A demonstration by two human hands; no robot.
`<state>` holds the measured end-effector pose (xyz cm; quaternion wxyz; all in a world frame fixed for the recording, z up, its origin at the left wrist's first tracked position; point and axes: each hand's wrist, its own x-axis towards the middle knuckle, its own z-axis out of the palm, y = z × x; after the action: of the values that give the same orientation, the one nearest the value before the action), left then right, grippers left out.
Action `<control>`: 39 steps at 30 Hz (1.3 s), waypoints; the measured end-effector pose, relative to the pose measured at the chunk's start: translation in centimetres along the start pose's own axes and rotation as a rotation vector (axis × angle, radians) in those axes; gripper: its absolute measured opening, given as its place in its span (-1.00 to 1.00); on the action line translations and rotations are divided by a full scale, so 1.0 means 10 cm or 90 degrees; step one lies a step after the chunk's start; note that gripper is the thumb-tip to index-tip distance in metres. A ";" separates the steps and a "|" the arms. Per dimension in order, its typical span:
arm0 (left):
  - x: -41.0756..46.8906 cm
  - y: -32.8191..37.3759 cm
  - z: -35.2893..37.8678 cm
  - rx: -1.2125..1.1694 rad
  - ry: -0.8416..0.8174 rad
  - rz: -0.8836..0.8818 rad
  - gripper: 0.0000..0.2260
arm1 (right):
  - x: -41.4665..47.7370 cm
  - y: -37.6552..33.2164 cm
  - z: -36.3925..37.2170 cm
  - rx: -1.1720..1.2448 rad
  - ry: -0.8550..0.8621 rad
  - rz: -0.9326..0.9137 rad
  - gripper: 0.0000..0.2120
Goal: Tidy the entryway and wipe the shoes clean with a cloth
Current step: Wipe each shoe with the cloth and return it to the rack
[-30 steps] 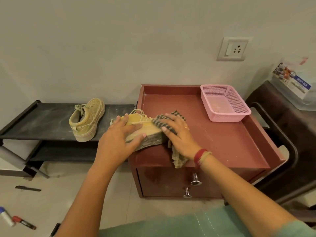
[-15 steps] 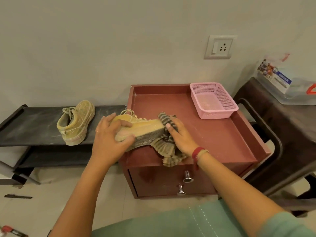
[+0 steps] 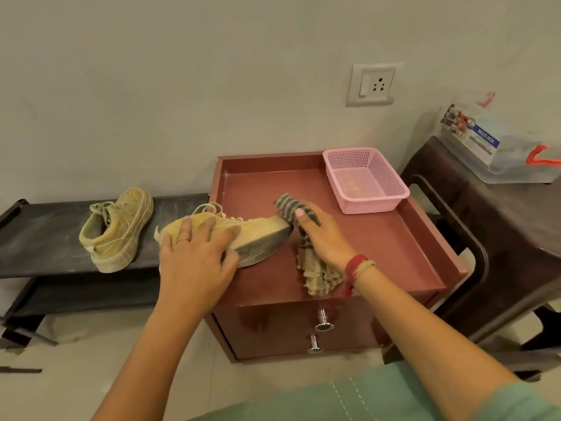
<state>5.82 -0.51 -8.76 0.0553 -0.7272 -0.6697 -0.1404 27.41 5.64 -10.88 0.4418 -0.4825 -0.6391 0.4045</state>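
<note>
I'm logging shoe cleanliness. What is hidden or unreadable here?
Head view:
- Yellow canvas sneaker on the red cabinet: rear part covered by the left hand.
- Its toe tip: hidden behind the grey striped cloth and right hand.
- Second yellow sneaker on the black shelf: far side turned away.
- Clear plastic box: cut by the right edge; label too small.

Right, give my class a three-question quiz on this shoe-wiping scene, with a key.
1. True or false: the left hand holds a shoe with its sole showing.
2. The other shoe sits: A in the basket, B on the rack, C on the floor.
3. Fill in: the right hand grips the ____.
Key: 1 true; 2 B; 3 cloth.
</note>
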 end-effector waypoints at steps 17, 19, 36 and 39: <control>0.00 -0.05 -0.03 0.013 -0.012 0.031 -0.54 | -0.13 0.15 0.26 -0.130 -0.050 -0.089 -0.69; 0.01 -0.03 -0.04 0.022 -0.018 0.033 -0.55 | -0.17 0.17 0.30 -0.165 -0.088 -0.133 -0.67; -0.08 0.12 0.02 0.028 0.121 0.081 -0.82 | -0.06 -0.02 0.01 0.080 0.073 0.029 -0.80; -0.09 0.18 0.06 0.007 0.140 0.071 -0.85 | -0.21 0.11 0.19 -0.120 -0.078 -0.094 -0.70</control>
<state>7.63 -1.42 -9.37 0.1399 -0.7432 -0.6189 -0.2124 26.15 3.64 -12.78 0.3833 -0.4481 -0.7337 0.3375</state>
